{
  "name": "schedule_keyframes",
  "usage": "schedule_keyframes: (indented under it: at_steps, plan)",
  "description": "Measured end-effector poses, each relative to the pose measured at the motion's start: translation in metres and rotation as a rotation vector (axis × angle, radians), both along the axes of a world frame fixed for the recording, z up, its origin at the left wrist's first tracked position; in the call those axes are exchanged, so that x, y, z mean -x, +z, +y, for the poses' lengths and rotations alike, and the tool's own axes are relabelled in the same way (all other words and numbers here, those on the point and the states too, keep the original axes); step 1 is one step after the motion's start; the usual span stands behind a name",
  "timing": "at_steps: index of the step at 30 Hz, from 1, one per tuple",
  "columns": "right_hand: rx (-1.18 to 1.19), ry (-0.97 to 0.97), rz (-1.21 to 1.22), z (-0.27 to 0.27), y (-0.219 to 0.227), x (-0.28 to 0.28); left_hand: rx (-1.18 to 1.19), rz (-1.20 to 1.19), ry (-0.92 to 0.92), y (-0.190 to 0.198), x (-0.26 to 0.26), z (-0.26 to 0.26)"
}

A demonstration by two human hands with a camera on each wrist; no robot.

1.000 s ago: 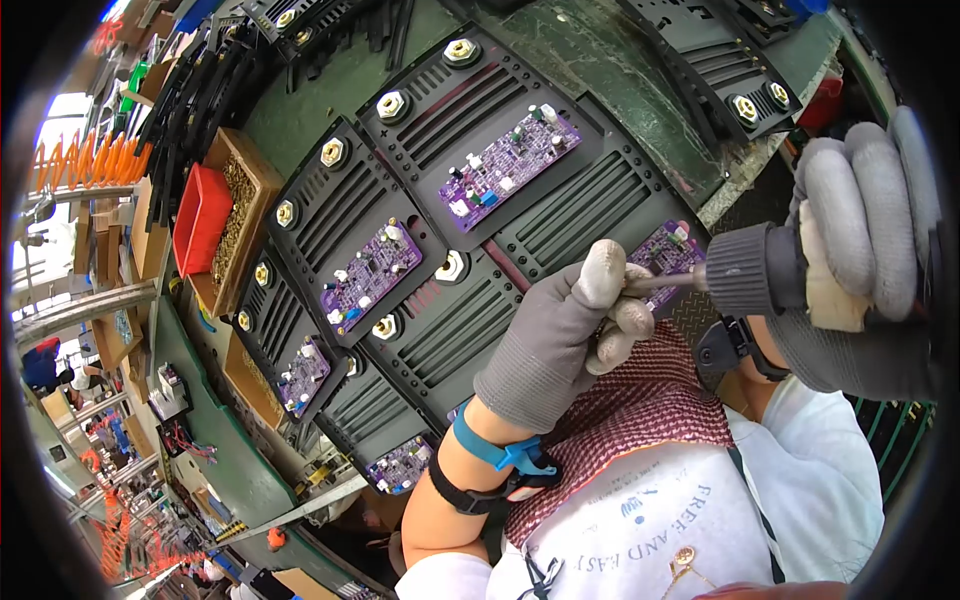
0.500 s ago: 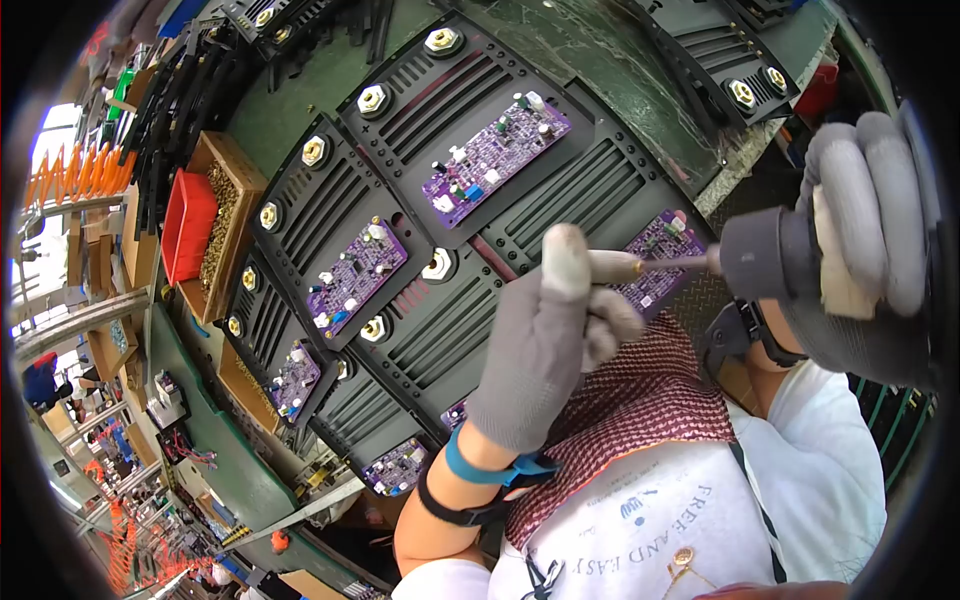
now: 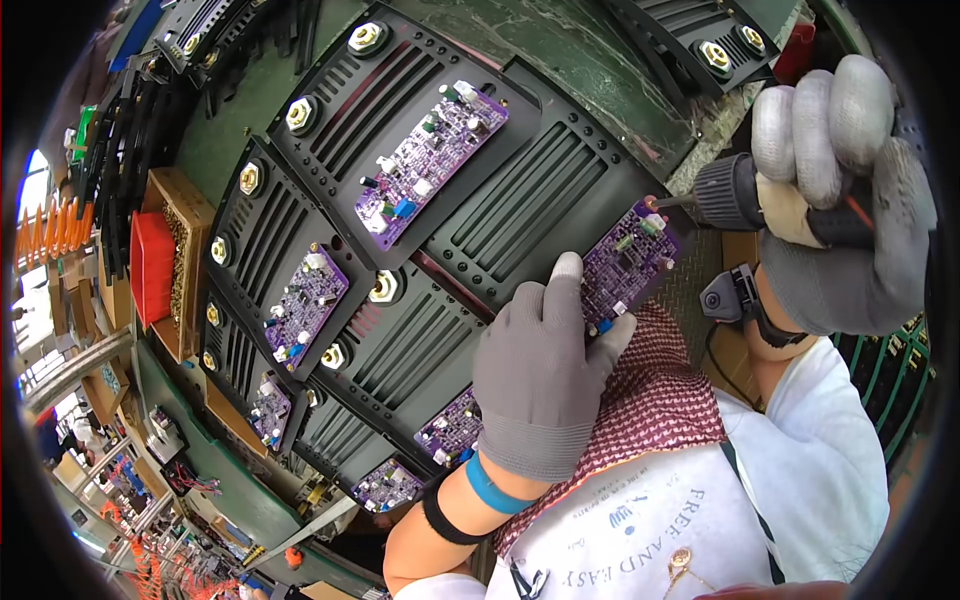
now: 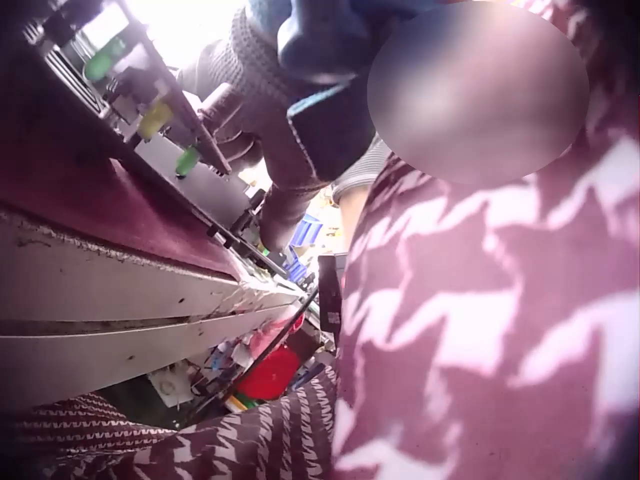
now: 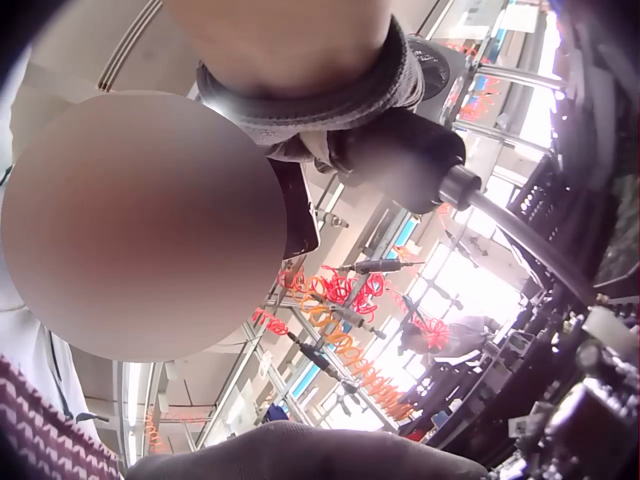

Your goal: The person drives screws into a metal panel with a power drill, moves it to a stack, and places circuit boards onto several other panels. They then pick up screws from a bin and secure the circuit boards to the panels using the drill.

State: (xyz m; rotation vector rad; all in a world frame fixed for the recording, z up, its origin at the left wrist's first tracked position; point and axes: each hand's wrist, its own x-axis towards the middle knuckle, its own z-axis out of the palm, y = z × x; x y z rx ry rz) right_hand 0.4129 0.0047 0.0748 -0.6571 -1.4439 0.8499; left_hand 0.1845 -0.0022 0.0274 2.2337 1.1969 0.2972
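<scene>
The gloved right hand (image 3: 835, 190) grips a dark power screwdriver (image 3: 728, 192), whose bit meets the top corner of a purple circuit board (image 3: 625, 262) on a black slotted panel (image 3: 520, 210). In the right wrist view the screwdriver (image 5: 400, 160) shows its long bit reaching down to the right. The gloved left hand (image 3: 540, 375) lies against the lower left side of that board, index finger straight along its edge and thumb at its bottom end. Whether a screw is under the bit cannot be made out.
More panels with purple boards (image 3: 435, 160) and brass nuts lie to the left. A red bin (image 3: 152, 268) stands beside a box of small brass parts (image 3: 185, 275). Another slotted panel (image 3: 690, 35) is at the upper right. Checked cloth (image 3: 640, 400) covers the lap.
The left hand has left the screwdriver bit and come down to the board. The right hand has brought the bit to the board's corner. The head view has shifted.
</scene>
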Motion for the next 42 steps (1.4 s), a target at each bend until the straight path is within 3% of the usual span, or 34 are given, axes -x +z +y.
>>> schedule_keyframes:
  at_steps: [5, 11, 14, 20, 21, 23, 24, 26, 27, 29, 31, 32, 33, 34, 36, 42]
  plan:
    - [-0.019, -0.081, 0.078, -0.001, -0.009, 0.009, 0.037, 0.005, 0.015, 0.001, -0.001, 0.001]
    - [-0.017, 0.055, -0.136, -0.001, -0.007, -0.002, 0.045, -0.003, 0.023, -0.004, 0.0, -0.001]
    - [0.085, -0.073, -0.042, -0.004, -0.004, 0.014, 0.029, 0.029, 0.011, -0.004, 0.0, -0.002]
    - [0.007, -0.024, -0.141, -0.001, -0.016, -0.006, -0.009, 0.019, -0.004, -0.005, 0.001, -0.001]
    - [-0.072, 0.16, -0.082, 0.012, -0.024, -0.013, -0.008, 0.021, -0.003, -0.005, 0.0, -0.001]
    - [-0.154, 0.346, -0.024, 0.01, -0.024, -0.011, 0.011, 0.055, -0.002, -0.005, 0.0, -0.001]
    - [-0.048, 0.12, -0.053, 0.002, -0.011, 0.009, 0.009, 0.054, -0.001, -0.005, 0.001, -0.001]
    - [0.048, -0.101, -0.086, -0.004, 0.006, 0.012, -0.019, 0.037, -0.032, -0.003, 0.002, 0.002]
    - [0.149, 0.013, -0.069, -0.006, 0.014, 0.001, -0.027, 0.036, -0.027, 0.001, 0.005, 0.004]
    - [0.148, 0.155, -0.025, -0.004, 0.015, -0.007, 0.212, -0.122, 0.067, 0.015, 0.012, 0.012]
    - [0.107, 0.362, 0.092, 0.005, 0.018, -0.011, 0.641, -0.392, 0.294, 0.031, 0.018, 0.019]
    - [0.097, 0.356, 0.086, 0.005, 0.02, -0.007, 0.879, -0.509, 0.419, 0.038, 0.022, 0.022]
    - [0.086, 0.349, 0.079, 0.005, 0.023, -0.002, 1.03, -0.627, 0.394, 0.034, 0.032, 0.024]
    - [0.075, 0.342, 0.072, 0.004, 0.026, 0.003, 1.021, -0.632, 0.397, 0.035, 0.038, 0.023]
    - [0.049, 0.426, 0.186, 0.005, 0.021, 0.011, 1.245, -0.843, 0.45, 0.035, 0.046, 0.021]
    - [-0.004, 0.298, 0.285, 0.002, 0.021, 0.049, 1.173, -0.859, 0.499, 0.022, 0.057, 0.012]
